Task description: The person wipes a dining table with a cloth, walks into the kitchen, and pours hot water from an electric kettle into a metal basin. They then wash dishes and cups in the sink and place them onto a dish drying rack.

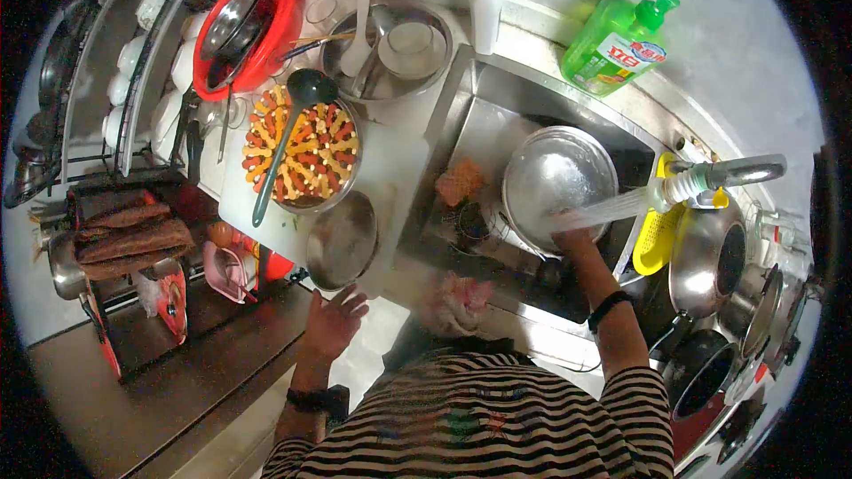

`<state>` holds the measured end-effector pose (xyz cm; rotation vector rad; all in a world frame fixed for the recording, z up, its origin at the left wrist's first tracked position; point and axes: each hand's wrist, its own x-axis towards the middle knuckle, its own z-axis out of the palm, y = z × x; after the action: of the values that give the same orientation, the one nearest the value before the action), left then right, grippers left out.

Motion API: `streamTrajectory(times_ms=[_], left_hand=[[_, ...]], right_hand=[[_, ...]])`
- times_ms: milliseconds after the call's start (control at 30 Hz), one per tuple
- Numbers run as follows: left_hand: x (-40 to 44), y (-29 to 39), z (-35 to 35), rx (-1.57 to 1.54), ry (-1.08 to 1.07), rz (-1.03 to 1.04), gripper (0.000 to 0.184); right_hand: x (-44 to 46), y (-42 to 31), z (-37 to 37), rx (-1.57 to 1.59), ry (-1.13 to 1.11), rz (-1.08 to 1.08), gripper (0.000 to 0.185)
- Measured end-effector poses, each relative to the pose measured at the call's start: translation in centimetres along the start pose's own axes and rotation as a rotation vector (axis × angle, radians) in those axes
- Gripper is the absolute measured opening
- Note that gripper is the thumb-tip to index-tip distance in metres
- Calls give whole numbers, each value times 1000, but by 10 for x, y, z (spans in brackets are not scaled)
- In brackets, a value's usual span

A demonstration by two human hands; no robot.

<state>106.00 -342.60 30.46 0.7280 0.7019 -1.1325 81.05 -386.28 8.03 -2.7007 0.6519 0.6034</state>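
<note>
One pan (pixel 559 176) sits in the sink (pixel 488 113), apparently so spray (pixel 617 209) lands inside; right hand (pixel 575 240) there, grip unclear; left hand (pixel 332 325), left of the sink, spread wide, empty.

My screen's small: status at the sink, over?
Right hand at the pan, water running in. Left hand open, empty, near a metal bowl. Orange sponge beside the pan.

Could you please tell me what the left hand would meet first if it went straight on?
The left hand would probably meet the metal bowl just ahead, though depth is unclear.
</note>
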Motion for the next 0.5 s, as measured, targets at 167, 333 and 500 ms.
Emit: streamTrajectory(times_ms=[167,333,500], left_hand=[[-4,-19,-11,20,-68,-147,65],[18,-48,32,902,-132,-117,40],[27,-58,102,1470,-343,254,25]], right_hand=[[-29,-36,-18,272,-12,-40,29],[-43,-63,-36,24,-43,-39,25],[-52,-59,6,14,187,-3,24]])
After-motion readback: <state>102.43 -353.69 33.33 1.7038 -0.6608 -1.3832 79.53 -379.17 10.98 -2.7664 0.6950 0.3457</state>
